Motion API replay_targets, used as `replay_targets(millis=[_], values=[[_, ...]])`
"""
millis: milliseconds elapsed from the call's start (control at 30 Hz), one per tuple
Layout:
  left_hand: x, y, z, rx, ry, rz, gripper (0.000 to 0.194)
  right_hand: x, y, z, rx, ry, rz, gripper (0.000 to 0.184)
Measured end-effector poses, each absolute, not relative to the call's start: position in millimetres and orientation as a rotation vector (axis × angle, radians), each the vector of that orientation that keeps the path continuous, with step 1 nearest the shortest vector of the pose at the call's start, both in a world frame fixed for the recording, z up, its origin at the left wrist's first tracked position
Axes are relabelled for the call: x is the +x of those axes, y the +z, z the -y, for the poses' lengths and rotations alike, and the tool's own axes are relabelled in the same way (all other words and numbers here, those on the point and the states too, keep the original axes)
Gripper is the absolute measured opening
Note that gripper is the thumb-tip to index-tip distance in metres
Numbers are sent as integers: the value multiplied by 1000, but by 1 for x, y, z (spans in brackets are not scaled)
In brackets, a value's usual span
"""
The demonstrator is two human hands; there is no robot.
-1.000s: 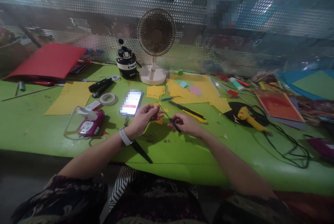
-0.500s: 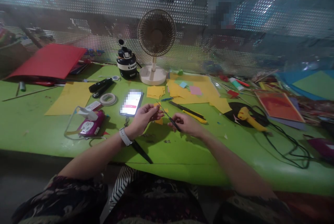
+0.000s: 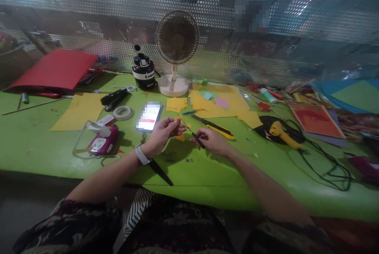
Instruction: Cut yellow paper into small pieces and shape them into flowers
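Right hand [image 3: 211,141]: my fingers are closed round the dark handle of slim scissors [image 3: 197,140]. The scissors sit between my hands, over the table [image 3: 251,183], tips slanting up and away to my left.

Left hand [image 3: 166,131]: fingers bent in toward the thumb, close by the blades. Whether they pinch a scrap, I cannot tell; too small and dim.

Main worry, as I judge it: a nick. Blades and left fingertips share a tight spot, so a slip of the right wrist or a sudden close could catch skin. A tiny piece, if I have one there, would give little to grip and might twist or drop among the other bits.

Just under and beyond my fingers: a yellow scrap [image 3: 180,137], easily confused with anything that falls. Beyond, small yellow pieces [image 3: 177,104] lie loose near the foot of the fan [image 3: 173,85]; a draught could scatter them, though I cannot tell if it runs.

Right of them, the yellow cutter [image 3: 221,130] lies near my right knuckles. Blade out or in, unclear; a careless sweep could find it.

Farther right, the glue gun [image 3: 284,135] and its looped cord [image 3: 328,167]. A snagging forearm might drag it; heat unknown.
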State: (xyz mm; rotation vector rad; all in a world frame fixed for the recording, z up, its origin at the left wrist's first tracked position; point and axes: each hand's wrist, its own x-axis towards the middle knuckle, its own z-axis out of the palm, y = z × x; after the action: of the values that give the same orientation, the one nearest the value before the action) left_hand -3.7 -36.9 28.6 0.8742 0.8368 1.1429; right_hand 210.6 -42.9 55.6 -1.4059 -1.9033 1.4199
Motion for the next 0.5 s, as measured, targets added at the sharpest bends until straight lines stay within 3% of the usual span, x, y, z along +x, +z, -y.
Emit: replay_targets(millis=[500], values=[[-4,30,33,864,1188,-882,28,213,50,38,-1375,1428,1874,53]])
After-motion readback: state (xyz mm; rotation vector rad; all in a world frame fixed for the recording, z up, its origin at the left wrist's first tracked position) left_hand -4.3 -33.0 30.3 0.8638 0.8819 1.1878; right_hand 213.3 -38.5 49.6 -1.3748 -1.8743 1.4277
